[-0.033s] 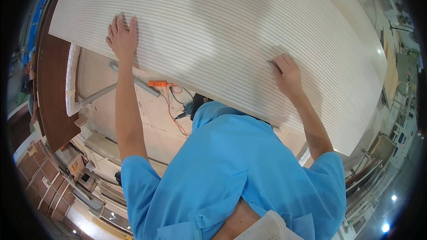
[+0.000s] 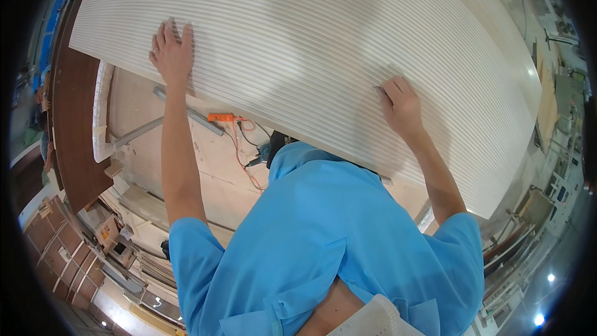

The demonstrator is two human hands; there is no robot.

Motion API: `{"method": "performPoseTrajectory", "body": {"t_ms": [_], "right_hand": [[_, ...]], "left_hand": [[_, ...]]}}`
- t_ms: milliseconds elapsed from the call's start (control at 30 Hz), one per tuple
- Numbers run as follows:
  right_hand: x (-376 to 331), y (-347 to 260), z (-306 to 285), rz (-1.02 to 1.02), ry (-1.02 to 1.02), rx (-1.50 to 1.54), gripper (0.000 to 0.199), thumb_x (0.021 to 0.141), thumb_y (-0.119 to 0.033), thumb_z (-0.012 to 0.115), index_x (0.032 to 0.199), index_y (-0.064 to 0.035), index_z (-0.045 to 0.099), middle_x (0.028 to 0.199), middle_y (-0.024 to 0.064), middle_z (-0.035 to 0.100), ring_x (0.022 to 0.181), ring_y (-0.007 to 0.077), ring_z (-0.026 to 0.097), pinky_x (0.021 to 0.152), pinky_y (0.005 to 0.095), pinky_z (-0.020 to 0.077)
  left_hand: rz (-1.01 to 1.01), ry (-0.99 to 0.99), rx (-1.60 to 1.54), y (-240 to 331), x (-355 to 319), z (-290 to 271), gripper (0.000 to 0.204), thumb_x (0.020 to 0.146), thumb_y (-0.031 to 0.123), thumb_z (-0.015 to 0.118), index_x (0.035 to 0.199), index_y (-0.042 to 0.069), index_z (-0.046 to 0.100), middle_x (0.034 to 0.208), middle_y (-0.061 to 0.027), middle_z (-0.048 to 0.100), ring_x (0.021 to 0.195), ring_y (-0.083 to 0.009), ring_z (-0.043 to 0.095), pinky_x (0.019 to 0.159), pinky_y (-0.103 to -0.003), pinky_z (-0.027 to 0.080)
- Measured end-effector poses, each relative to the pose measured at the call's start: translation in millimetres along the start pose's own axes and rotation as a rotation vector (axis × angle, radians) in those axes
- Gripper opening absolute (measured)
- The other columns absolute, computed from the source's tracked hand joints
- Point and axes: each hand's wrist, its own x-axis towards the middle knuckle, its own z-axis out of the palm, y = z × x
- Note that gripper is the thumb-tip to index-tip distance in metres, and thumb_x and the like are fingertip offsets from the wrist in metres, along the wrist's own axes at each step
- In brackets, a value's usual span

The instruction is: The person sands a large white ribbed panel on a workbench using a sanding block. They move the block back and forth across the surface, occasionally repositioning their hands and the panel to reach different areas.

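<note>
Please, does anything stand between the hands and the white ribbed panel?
Nothing visible blocks the left hand, resting on the panel. The right hand holds a small grey piece, its kind unclear, against or just above it.

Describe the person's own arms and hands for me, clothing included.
Loose, short sky-blue sleeves belonging to a matching shirt cover the upper arms. The forearms are bare, with no watch or bracelet visible. The left hand and right hand are ungloved. A small bright band, perhaps a ring, shows on the left one.
</note>
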Motion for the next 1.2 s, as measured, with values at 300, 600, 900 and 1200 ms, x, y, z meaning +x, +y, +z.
{"method": "performPoseTrajectory", "body": {"t_ms": [300,600,900,1200], "right_hand": [[60,-37,48,-0.172,0.005,-0.199,0.014,0.078,-0.003,0.066,0.09,-0.008,0.063,0.088,0.0076,0.059,0.083,0.0276,0.06,0.064,0.0412,0.0507],[306,-187,237,-0.412,0.039,0.02,0.016,0.078,-0.006,0.063,0.093,-0.0066,0.068,0.1,0.0131,0.069,0.102,0.0317,0.065,0.083,0.0423,0.056],[280,-134,204,-0.546,-0.038,-0.006,0.018,0.086,-0.008,0.061,0.103,-0.0062,0.068,0.104,0.0132,0.071,0.102,0.034,0.067,0.083,0.0492,0.0558],[7,29,-8,-0.228,-0.214,-0.38,0.019,0.074,-0.002,0.066,0.092,-0.0075,0.061,0.086,0.0122,0.059,0.083,0.0342,0.061,0.067,0.047,0.0512]], "left_hand": [[0.015,0.047,0.032,5,3,4,0.066,0.098,0.059,0.05,0.15,0.017,0.048,0.157,-0.0105,0.044,0.149,-0.0376,0.033,0.12,-0.062,0.019],[-0.084,0.155,-0.26,4,2,4,0.052,0.104,0.041,0.044,0.142,0.006,0.052,0.15,-0.013,0.052,0.145,-0.0354,0.038,0.119,-0.059,0.022],[-0.029,0.237,-0.289,-5,1,13,0.046,0.104,0.033,0.043,0.139,0.005,0.054,0.147,-0.0136,0.054,0.143,-0.0335,0.042,0.119,-0.057,0.024],[-0.032,0.231,-0.136,5,0,19,0.051,0.104,0.039,0.045,0.138,0.003,0.054,0.149,-0.0154,0.052,0.144,-0.0375,0.04,0.119,-0.06,0.024]]}}
